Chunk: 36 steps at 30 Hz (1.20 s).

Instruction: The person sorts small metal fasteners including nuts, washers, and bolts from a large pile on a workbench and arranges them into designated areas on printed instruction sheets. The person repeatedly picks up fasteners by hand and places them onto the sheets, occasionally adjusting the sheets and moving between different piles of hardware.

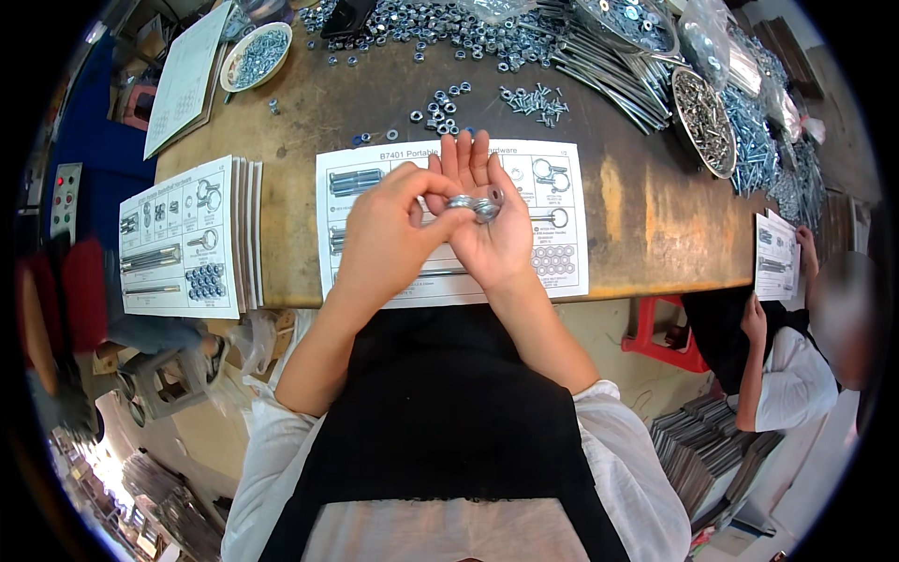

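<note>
Palm up, my right hand [492, 239] cradles a small pile of shiny metal washers [485, 208], its fingers stretched out away from me. My left hand [389, 225] reaches over from the left, thumb and fingertips pinched on the washers at the edge of that palm. Fingers and overlap hide how many pieces there are. Under both hands lies a white printed sheet [571, 272] with pictures of bolts, rings and washers. Just beyond the sheet are a few loose washers [392, 135] and a group of nuts [438, 116].
Across the back of the worktable [655, 253] spread many nuts [449, 33], long rods [613, 80] and small screws [538, 103]. A bowl of screws [257, 58] stands far left, a metal dish [702, 122] right. Printed sheets [183, 239] stand left. Another person [791, 365] sits right.
</note>
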{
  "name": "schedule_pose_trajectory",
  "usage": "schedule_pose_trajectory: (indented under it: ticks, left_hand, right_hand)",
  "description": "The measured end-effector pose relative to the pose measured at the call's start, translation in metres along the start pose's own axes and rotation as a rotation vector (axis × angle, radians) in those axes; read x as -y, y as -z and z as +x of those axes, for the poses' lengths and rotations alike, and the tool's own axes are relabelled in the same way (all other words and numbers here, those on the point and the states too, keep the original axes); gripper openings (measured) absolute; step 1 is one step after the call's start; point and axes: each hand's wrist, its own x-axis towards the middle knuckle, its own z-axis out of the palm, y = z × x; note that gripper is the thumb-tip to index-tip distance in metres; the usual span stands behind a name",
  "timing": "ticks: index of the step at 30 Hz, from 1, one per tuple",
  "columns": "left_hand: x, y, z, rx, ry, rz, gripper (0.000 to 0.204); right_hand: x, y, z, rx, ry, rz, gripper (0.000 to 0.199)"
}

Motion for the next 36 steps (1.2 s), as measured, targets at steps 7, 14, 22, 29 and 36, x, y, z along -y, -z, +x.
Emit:
schedule_pose_trajectory:
  ticks: [7,14,22,29,36]
  left_hand:
    - [0.022,0.029,-0.005,0.045,0.026,-0.3,0.016]
    - [0.024,0.021,-0.014,0.176,0.112,-0.376,0.018]
    - [0.013,-0.001,-0.008,0.072,0.017,-0.228,0.023]
    - [0.023,-0.009,-0.009,0.091,-0.005,-0.121,0.024]
    - [0.023,0.043,-0.005,0.357,-0.204,-0.105,0.021]
  right_hand:
    - [0.025,0.024,-0.012,0.021,-0.349,-0.345,0.043]
    - [0.029,-0.002,-0.026,0.029,-0.204,-0.879,0.042]
    - [0.01,-0.012,-0.003,-0.142,-0.144,-0.243,0.037]
    - [-0.001,0.001,0.004,-0.118,-0.072,-0.418,0.035]
    - [0.041,-0.008,-0.025,0.29,-0.366,-1.46,0.025]
